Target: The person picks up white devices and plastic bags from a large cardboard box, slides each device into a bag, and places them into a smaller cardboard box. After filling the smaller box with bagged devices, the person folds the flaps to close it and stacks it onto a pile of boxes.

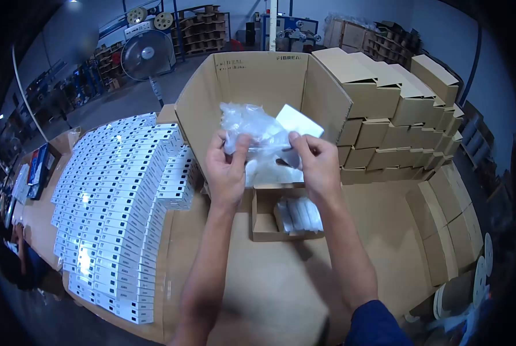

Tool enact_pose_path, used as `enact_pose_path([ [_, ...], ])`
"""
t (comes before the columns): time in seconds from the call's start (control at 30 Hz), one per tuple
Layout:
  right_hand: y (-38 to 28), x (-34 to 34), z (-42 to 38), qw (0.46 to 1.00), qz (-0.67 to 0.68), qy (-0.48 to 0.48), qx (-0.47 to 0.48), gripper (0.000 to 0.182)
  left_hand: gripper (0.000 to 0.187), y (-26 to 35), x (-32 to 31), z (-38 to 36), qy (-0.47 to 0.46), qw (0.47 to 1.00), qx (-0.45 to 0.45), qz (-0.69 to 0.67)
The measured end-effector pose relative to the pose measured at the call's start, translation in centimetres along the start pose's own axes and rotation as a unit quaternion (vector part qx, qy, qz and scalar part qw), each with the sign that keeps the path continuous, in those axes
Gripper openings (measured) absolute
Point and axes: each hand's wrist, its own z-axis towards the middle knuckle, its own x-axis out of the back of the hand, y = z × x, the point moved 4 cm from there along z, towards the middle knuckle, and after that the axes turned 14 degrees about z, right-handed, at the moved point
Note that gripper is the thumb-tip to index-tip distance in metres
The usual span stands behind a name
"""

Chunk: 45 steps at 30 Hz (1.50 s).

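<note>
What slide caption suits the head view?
Left hand and right hand hold clear plastic before a large open carton, stacked white boxes at left.

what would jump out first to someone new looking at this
Probably the clear plastic pinched between the left hand and right hand at the centre, in front of a big open carton. Next, the mass of stacked white boxes at the left of the picture, and the piled brown boxes at the right, behind the work surface.
</note>
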Motion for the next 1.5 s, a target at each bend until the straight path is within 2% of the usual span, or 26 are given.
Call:
enact_pose_path([
  [0.03, -0.1, 0.4, -2.3, 1.0, 0.023, -0.005, -0.021, 0.037, 0.012, 0.6, 0.0, -1.5, 0.026, 0.999, -0.025, 0.034],
  [0.07, -1.2, 0.0, -5.2, 0.997, 0.067, -0.004, -0.028, 0.039, 0.019, 1.7, -0.7, -3.3, 0.108, 0.99, -0.037, 0.087],
  [0.13, 0.1, 1.0, -9.6, 0.997, 0.069, 0.006, -0.019, 0.032, 0.02, 2.6, -1.2, -6.4, 0.177, 0.972, -0.069, 0.137],
  [0.23, -0.1, 3.2, -15.2, 0.996, -0.038, 0.048, 0.063, 0.029, 0.02, 2.9, -0.5, -10.8, 0.134, 0.983, -0.002, 0.126],
  [0.33, -0.9, 4.6, -18.2, 0.997, -0.046, -0.027, 0.063, 0.044, 0.018, 3.9, 0.0, -15.1, 0.023, 0.983, 0.07, 0.165],
  [0.4, 0.4, 4.6, -19.7, 0.995, -0.044, -0.069, 0.062, 0.053, 0.016, 4.1, -0.2, -17.8, -0.005, 0.977, 0.127, 0.171],
  [0.47, 1.1, 3.6, -21.6, 0.99, -0.114, -0.064, 0.056, 0.055, 0.015, 3.8, -0.3, -20.2, -0.037, 0.973, 0.161, 0.159],
  [0.5, 1.0, 3.0, -22.1, 0.991, -0.098, -0.049, -0.073, 0.057, 0.016, 3.9, -0.5, -20.9, -0.053, 0.973, 0.187, 0.127],
  [0.6, 3.9, 2.8, -23.2, 0.993, 0.059, -0.014, -0.101, 0.056, 0.015, 3.7, 0.4, -22.6, -0.078, 0.968, 0.212, 0.113],
  [0.63, 4.4, 3.0, -23.4, 0.991, 0.062, -0.037, -0.111, 0.052, 0.014, 3.8, 0.6, -23.1, -0.083, 0.97, 0.206, 0.094],
  [0.73, 5.3, 2.7, -24.7, 0.921, 0.246, -0.087, -0.291, 0.043, 0.017, 3.9, 0.8, -23.8, -0.077, 0.971, 0.216, 0.067],
  [0.77, 5.2, 2.7, -25.0, 0.943, 0.197, -0.099, -0.247, 0.027, 0.023, 3.8, 0.9, -24.1, -0.08, 0.974, 0.201, 0.069],
  [0.9, 5.8, 3.6, -25.4, 0.958, 0.221, -0.011, -0.182, 0.013, 0.015, 3.8, 1.9, -24.4, -0.035, 0.964, 0.243, 0.1],
  [0.97, 5.6, 4.3, -25.3, 0.977, 0.158, 0.005, -0.145, 0.016, 0.014, 3.0, 3.1, -24.9, -0.003, 0.949, 0.297, 0.107],
  [1.03, 4.9, 4.5, -25.1, 0.989, 0.12, 0.008, -0.088, 0.022, 0.017, 2.7, 2.7, -24.7, 0.046, 0.958, 0.245, 0.141],
  [1.07, 5.1, 4.5, -25.3, 0.987, 0.125, 0.018, -0.096, 0.022, 0.02, 2.6, 2.5, -24.6, 0.071, 0.961, 0.218, 0.157],
  [1.17, 5.9, 4.8, -25.7, 0.978, 0.151, 0.043, -0.139, 0.024, 0.023, 2.3, 2.4, -24.5, 0.135, 0.955, 0.217, 0.15],
  [1.27, 6.5, 4.6, -25.9, 0.962, 0.202, 0.024, -0.182, 0.029, 0.021, 2.3, 2.6, -24.2, 0.144, 0.954, 0.167, 0.204],
  [1.33, 6.4, 3.8, -26.3, 0.959, 0.231, -0.035, -0.159, 0.034, 0.019, 2.0, 2.6, -24.6, 0.123, 0.954, 0.181, 0.207],
  [1.37, 6.0, 3.5, -26.4, 0.967, 0.208, -0.046, -0.143, 0.034, 0.019, 1.8, 2.4, -24.8, 0.112, 0.953, 0.188, 0.208],
  [1.43, 5.7, 3.7, -26.4, 0.974, 0.091, -0.072, -0.196, 0.029, 0.017, 1.6, 2.5, -24.4, 0.158, 0.954, 0.169, 0.191],
  [1.5, 6.6, 3.6, -26.9, 0.978, 0.093, -0.04, -0.182, 0.021, 0.015, 1.4, 3.3, -24.1, 0.185, 0.947, 0.157, 0.212],
])
